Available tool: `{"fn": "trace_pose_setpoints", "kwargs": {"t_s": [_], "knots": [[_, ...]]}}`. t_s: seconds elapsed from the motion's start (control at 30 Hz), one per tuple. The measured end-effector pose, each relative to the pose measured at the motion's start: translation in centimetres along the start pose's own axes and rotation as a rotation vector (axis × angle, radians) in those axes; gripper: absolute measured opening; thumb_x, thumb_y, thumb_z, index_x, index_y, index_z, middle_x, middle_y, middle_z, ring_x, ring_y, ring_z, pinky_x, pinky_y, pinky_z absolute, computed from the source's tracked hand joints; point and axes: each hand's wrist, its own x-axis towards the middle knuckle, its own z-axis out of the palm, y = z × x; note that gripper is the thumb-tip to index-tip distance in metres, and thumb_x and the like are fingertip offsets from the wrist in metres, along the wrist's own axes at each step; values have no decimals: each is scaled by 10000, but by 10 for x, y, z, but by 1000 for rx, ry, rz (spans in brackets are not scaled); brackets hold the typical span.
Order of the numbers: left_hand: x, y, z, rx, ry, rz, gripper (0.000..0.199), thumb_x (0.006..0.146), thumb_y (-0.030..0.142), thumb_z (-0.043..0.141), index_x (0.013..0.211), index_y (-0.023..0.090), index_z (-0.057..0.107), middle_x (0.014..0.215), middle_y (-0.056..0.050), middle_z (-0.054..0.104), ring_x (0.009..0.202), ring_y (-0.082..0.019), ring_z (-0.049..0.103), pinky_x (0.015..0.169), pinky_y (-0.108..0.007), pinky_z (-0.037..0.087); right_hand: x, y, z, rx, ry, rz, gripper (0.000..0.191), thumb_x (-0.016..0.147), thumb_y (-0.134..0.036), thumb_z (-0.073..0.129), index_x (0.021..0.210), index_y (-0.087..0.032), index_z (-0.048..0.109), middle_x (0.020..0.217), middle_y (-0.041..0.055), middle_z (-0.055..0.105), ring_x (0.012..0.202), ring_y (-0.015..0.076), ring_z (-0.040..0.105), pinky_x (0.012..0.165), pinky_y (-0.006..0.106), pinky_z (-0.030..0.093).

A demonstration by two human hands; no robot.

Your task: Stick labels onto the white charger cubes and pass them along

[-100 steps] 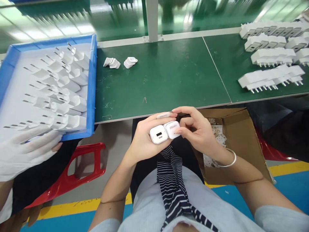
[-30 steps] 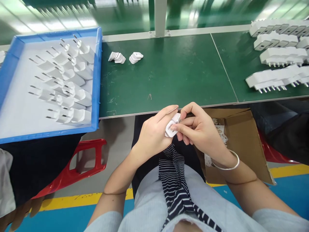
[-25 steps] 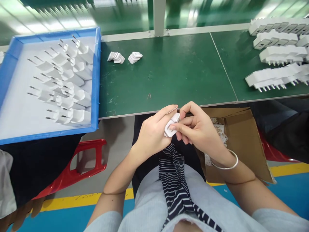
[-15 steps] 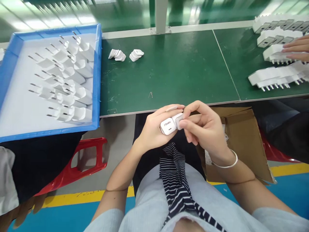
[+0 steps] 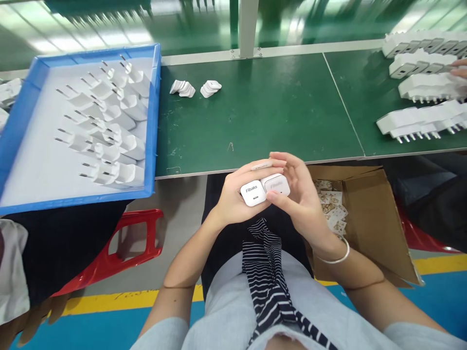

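the left hand (image 5: 233,201) has its fingers wrapped round the first charger (image 5: 253,193), a white one with a lettered, slotted face in view; a small white piece (image 5: 261,166) sits between two of those fingers. touching that charger, on its right, is the second charger (image 5: 278,184), its lettering fainter. the right hand (image 5: 304,204) cups round this one, thumb at the lower edge of its face; its other fingers are partly hidden behind, so whether they grip or merely steady it i cannot tell. as i judge it, both faces look fitted, but neither charger has been set down and the small piece is not yet used.

beyond the fingers spreads the green counter (image 5: 255,131), with the left stack (image 5: 182,88) and right stack (image 5: 210,88) of little white pieces on it, probably awaiting use. well left of the fingers, a blue tray (image 5: 153,126) carries upright chargers (image 5: 133,175), prongs up; well to the right lie rows of chargers (image 5: 412,117), with another person's hand (image 5: 460,73) beside them. which group is finished i cannot say
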Motion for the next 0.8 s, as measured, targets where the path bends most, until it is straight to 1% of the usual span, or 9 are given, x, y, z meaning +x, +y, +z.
{"fn": "trace_pose_setpoints", "kwargs": {"t_s": [0.07, 0.2, 0.27, 0.37, 0.57, 0.63, 0.7, 0.77, 0.8], "knots": [[0, 1, 1, 20, 15, 5, 376, 860, 221, 749, 1234, 234, 708, 1278, -95, 734, 1221, -254, 686, 1073, -432, 563, -3, 2, 7, 35, -25, 13, 537, 855, -377, 746, 1322, -281, 498, 1436, 92, 570, 1284, 254, 587, 1062, 410, 536], [1, 2, 0, -5, 31, 46, 401, 841, 182, 756, 1239, 192, 705, 1288, -119, 725, 1186, -236, 702, 1036, -372, 585, -6, 7, 12, 21, -38, -9, 462, 852, -357, 754, 1248, -252, 540, 1240, 73, 654, 1116, 237, 644, 939, 386, 578], [2, 2, 0, -26, 32, 68, 408, 835, 178, 762, 1239, 181, 703, 1285, -124, 725, 1180, -229, 705, 1015, -343, 595, -7, 8, 11, 34, -43, -17, 405, 856, -342, 757, 1201, -253, 564, 1148, 46, 655, 1013, 209, 643, 874, 357, 578], [3, 2, 0, -11, 22, 68, 425, 832, 168, 756, 1252, 192, 698, 1297, -115, 722, 1190, -230, 703, 1025, -346, 596, -6, 8, 10, 80, -64, -16, 349, 892, -313, 732, 1203, -272, 576, 1092, 17, 633, 959, 173, 617, 839, 311, 561], [1, 4, -1, 85, 23, 86, 486, 836, 74, 662, 1310, 183, 660, 1345, -128, 694, 1230, -224, 685, 1030, -343, 600, -3, 15, 17, 133, -57, -33, 410, 828, -277, 814, 1157, -302, 571, 968, -23, 596, 846, 148, 600, 721, 252, 552], [1, 7, -6, 106, 13, 81, 501, 826, 68, 662, 1317, 169, 654, 1343, -140, 693, 1238, -223, 682, 1048, -336, 590, -2, 19, 15, 124, -98, -37, 414, 868, -310, 778, 1219, -318, 558, 1038, -6, 613, 929, 168, 626, 801, 282, 575], [-1, 11, -14, 122, 18, 70, 499, 827, 92, 691, 1319, 167, 652, 1348, -145, 692, 1239, -224, 683, 1074, -335, 575, 0, 22, 10, 102, -237, -47, 425, 936, -363, 695, 1324, -333, 527, 1210, 31, 617, 1167, 208, 606, 1029, 360, 537], [-4, 19, -25, 154, 31, 51, 511, 832, 129, 725, 1333, 180, 643, 1370, -143, 682, 1240, -223, 685, 1078, -324, 573, 4, 23, 7, 73, -420, -42, 455, 986, -382, 617, 1419, -341, 484, 1407, 56, 561, 1428, 233, 450, 1248, 438, 341], [-6, 24, -30, 183, 40, 38, 523, 834, 146, 740, 1345, 184, 635, 1383, -144, 674, 1245, -223, 683, 1078, -318, 573, 7, 24, 8, 68, -494, -33, 468, 997, -379, 598, 1446, -343, 471, 1477, 59, 527, 1501, 235, 368, 1294, 457, 249]]}}
